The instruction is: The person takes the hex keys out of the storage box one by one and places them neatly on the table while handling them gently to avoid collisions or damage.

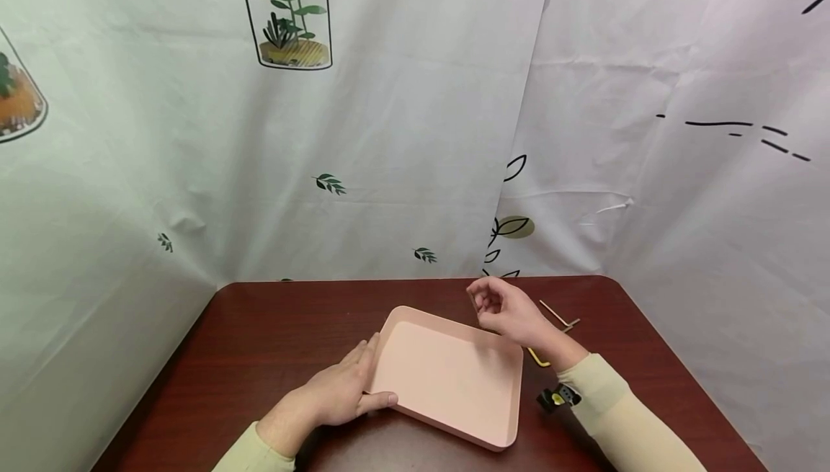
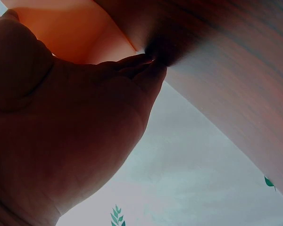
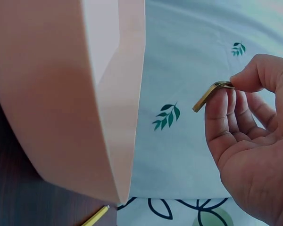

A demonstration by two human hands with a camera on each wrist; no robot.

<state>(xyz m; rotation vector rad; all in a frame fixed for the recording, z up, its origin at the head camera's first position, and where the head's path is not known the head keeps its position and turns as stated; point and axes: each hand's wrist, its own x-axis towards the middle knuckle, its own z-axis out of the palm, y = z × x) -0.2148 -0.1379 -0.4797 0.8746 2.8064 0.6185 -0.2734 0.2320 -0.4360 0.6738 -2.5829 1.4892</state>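
A pale pink rectangular tray (image 1: 447,378) lies on the table, turned at an angle. My left hand (image 1: 340,389) rests against its left side, fingers straight along the outer wall and thumb at the front rim. The left wrist view shows this hand (image 2: 85,113) dark, its fingertips down by the tabletop. Above the tray's far rim, my right hand (image 1: 515,313) pinches a short brass-coloured hex key (image 3: 205,97) between thumb and fingers. The key's bent end points out past the fingertips in the right wrist view.
Right of the tray, partly behind the right forearm, lie a yellow hex key (image 1: 538,359) and metal-coloured hex keys (image 1: 554,313). A small black-and-yellow object (image 1: 558,398) shows beside the right cuff. White printed curtain (image 1: 415,133) hangs around the dark red table (image 1: 272,335).
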